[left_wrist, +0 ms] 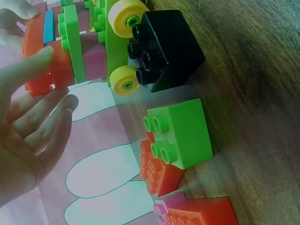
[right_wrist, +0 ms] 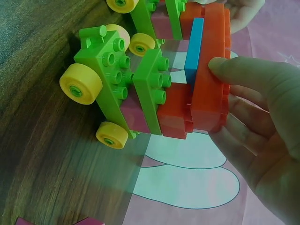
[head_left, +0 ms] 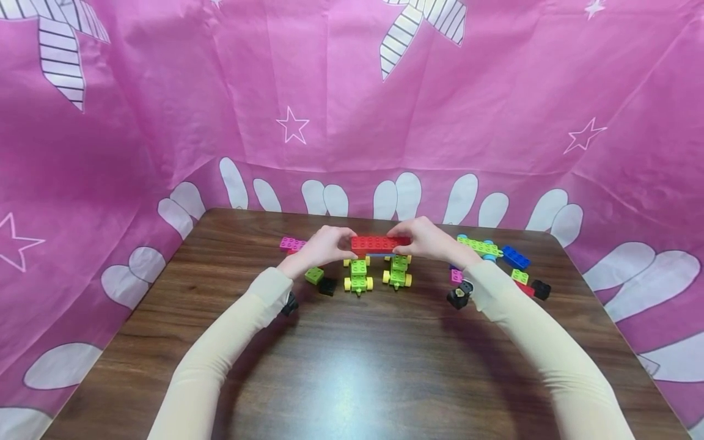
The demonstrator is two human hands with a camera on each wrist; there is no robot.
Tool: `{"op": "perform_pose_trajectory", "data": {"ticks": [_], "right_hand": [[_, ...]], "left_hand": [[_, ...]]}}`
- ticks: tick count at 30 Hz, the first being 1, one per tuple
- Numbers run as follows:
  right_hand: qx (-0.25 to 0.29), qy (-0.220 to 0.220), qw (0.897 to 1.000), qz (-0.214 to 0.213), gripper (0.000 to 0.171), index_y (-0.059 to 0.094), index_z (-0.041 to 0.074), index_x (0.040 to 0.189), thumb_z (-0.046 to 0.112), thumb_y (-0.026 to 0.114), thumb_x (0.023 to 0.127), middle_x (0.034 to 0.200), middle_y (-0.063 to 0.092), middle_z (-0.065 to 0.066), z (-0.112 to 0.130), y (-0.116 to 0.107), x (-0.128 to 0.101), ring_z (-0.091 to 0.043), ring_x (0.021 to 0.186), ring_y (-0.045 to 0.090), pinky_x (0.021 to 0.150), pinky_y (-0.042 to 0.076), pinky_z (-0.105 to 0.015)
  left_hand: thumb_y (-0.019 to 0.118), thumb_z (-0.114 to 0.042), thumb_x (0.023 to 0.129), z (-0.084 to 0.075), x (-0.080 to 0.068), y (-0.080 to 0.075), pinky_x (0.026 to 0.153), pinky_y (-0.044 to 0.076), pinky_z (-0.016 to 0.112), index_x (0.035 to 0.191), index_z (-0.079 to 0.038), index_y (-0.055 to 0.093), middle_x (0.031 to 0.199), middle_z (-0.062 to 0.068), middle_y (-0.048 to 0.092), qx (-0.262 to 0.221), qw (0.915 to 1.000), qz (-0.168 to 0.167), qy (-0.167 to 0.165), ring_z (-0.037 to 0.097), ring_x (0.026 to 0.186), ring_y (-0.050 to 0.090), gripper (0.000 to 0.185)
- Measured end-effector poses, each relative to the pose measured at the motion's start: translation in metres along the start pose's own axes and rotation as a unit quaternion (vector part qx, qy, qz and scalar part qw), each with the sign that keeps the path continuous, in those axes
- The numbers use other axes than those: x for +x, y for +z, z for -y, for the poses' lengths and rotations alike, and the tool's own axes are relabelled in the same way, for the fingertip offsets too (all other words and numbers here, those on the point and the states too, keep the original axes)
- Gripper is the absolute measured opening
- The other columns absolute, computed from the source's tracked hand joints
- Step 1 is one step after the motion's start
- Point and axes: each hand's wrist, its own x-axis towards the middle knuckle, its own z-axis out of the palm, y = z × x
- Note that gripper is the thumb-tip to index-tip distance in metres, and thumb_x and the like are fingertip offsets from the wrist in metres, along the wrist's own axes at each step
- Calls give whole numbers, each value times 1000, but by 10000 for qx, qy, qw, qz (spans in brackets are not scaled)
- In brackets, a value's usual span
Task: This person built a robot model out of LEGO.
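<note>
A long red brick [head_left: 379, 245] bridges two stacked towers, with a thin blue piece [right_wrist: 194, 49] on its underside. Each tower rises from a green wheeled base with yellow wheels; one base [head_left: 359, 284] is on the left, the other [head_left: 397, 280] on the right. In the right wrist view, a purple brick [right_wrist: 133, 115], a green brick [right_wrist: 149, 89] and a shorter red brick [right_wrist: 173, 112] form the right tower. My left hand [head_left: 324, 245] pinches the long brick's left end, thumb on the near side. The right hand [head_left: 426, 237] pinches its right end likewise.
Left of the towers lie a black brick [head_left: 327, 286], a green brick [head_left: 315, 275] and a pink brick [head_left: 293, 243]. Beyond the right forearm are a green base with blue wheels [head_left: 480, 246], a blue brick [head_left: 516, 257] and a black brick [head_left: 541, 289]. Pink cloth [head_left: 352, 122] hangs behind the table.
</note>
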Motion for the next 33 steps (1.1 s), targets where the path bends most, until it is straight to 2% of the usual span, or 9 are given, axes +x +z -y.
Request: {"op": "perform_pose_trajectory", "data": {"ticks": [6, 11, 16, 22, 33], "right_hand": [[-13, -37, 10000, 34, 33, 73, 3, 113, 14, 79, 82, 106, 76, -10, -1, 0, 1, -22, 95, 70, 85, 57, -42], [-77, -138, 9999, 13, 32, 73, 3, 112, 14, 79, 82, 104, 76, -10, -2, -1, 4, -22, 93, 70, 84, 57, -42], [-65, -122, 9999, -22, 33, 74, 4, 110, 16, 81, 81, 103, 76, -10, -3, -2, 6, -22, 92, 70, 84, 58, -41], [-81, -123, 9999, -56, 32, 74, 4, 110, 18, 81, 81, 103, 76, -10, -7, -1, 6, -21, 90, 70, 82, 58, -40], [-343, 58, 9994, 4, 33, 73, 2, 111, 16, 80, 82, 107, 75, -14, -19, -8, -11, -28, 100, 69, 91, 56, -47]], "left_hand": [[79, -25, 85, -3, 0, -1, 85, 57, 35, 123, -5, 67, 106, 9, 76, 78, 9999, 106, 55, 15, 88, 72, 45], [79, -23, 84, -6, 2, -2, 76, 54, 29, 114, -6, 72, 97, 6, 77, 47, 9997, 191, -111, 11, 77, 67, 35], [79, -19, 84, -8, 5, -2, 77, 56, 28, 110, -5, 73, 96, 7, 78, -4, 9995, 199, -236, 13, 81, 72, 30], [79, -18, 84, -8, 7, -1, 75, 56, 26, 109, -4, 73, 95, 7, 78, 8, 9994, 206, -290, 12, 79, 72, 29], [78, -19, 84, -4, 11, -1, 76, 56, 27, 109, -5, 74, 93, 6, 78, -25, 9996, 177, -213, 11, 79, 71, 28]]}}
